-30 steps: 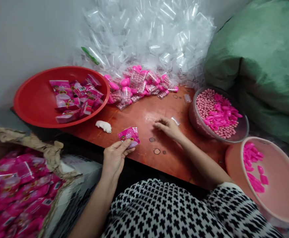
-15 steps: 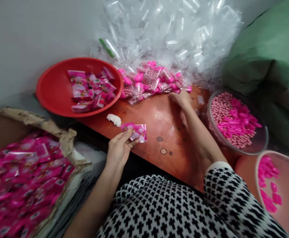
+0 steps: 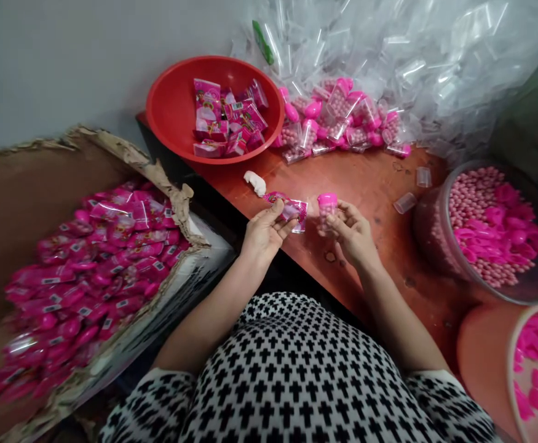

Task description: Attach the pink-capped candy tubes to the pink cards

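Note:
My left hand (image 3: 265, 232) pinches a pink printed packet (image 3: 298, 215) above the table's near edge. Just right of it, my right hand (image 3: 352, 234) grips a small clear container with a pink cap (image 3: 327, 203), held upright with the cap on top. The container's lower part is partly covered by my fingers. Packet and container are a short gap apart. A white crumpled lump (image 3: 254, 183) lies on the table beyond my left hand. Behind both hands is a heap of filled, pink-capped containers (image 3: 342, 117).
A red bowl (image 3: 158, 123) of packets stands at the back left. A torn carton (image 3: 181, 197) full of pink packs is at left. To the right are a tub (image 3: 444, 215) of pink beads and a pink bucket (image 3: 485, 351). Clear plastic containers (image 3: 411, 61) pile up behind.
My right hand has come back from the heap with a pink-capped container, now beside the packet. My left hand still holds the packet. The camera view has shifted.

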